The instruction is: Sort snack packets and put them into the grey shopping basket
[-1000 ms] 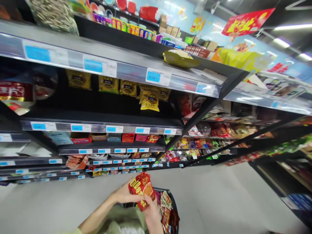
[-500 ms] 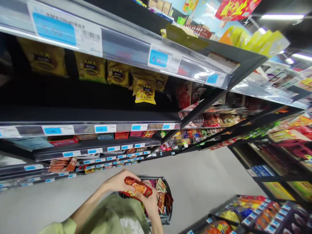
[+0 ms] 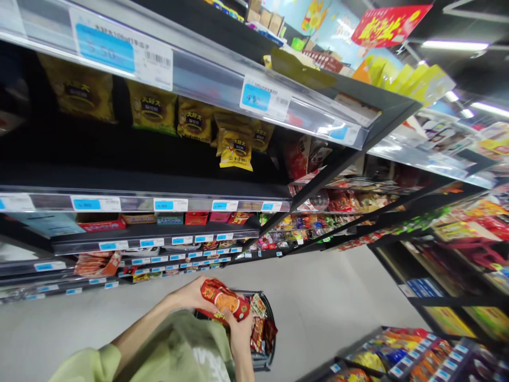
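Note:
Both my hands grip a red snack packet (image 3: 227,301) with an orange food picture on its front. My left hand (image 3: 194,295) has hold of its left end, the thumb along the lower edge. At the lower right, my right hand (image 3: 240,333) is closed on the same packet, thumb pressed on the front. Another red layer shows along its upper edge, but whether this is a second packet I cannot tell. Below the packet is a dark shopping basket (image 3: 272,318), partly hidden by my hands and shirt. Red snack packs (image 3: 257,333) and a pale patterned pack (image 3: 258,305) lie in it.
A dark shelf unit (image 3: 139,180) with price labels runs along the left, with yellow snack bags (image 3: 235,148) on one tier. Grey floor (image 3: 318,297) stretches behind the basket. Bins of bagged snacks (image 3: 369,361) stand at the lower right, below another display (image 3: 449,297).
The packet has tilted so more of its front faces me. My hands and the basket sit slightly further left in view, and both hands keep their grip.

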`<state>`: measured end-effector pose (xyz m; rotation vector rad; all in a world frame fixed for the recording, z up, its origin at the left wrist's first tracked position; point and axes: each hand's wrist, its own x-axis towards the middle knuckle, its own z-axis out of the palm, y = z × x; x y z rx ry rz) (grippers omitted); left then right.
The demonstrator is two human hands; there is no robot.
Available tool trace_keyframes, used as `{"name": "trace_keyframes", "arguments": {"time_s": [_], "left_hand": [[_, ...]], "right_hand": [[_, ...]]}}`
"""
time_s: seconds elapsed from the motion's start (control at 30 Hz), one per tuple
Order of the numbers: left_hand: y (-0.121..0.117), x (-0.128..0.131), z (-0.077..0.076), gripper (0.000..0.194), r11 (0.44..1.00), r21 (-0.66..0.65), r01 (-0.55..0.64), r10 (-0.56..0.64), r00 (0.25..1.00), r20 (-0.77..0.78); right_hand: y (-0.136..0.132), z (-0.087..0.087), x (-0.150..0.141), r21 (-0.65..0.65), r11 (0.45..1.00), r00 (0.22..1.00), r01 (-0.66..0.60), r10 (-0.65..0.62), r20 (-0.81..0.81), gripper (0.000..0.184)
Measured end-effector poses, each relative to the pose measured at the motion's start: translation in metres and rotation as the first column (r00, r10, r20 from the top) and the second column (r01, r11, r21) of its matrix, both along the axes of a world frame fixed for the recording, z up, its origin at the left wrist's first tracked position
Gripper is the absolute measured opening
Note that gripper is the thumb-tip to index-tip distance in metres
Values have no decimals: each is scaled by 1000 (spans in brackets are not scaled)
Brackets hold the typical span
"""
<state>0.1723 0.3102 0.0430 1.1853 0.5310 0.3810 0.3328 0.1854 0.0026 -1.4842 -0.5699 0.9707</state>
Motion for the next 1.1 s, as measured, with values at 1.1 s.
{"name": "trace_keyframes", "arguments": {"time_s": [1.1], "left_hand": [[108, 18, 35, 66, 706, 187, -683, 688, 724, 46]], "right_hand": [[-24, -20, -9, -18, 1000, 970, 21, -25, -241, 46]]}}
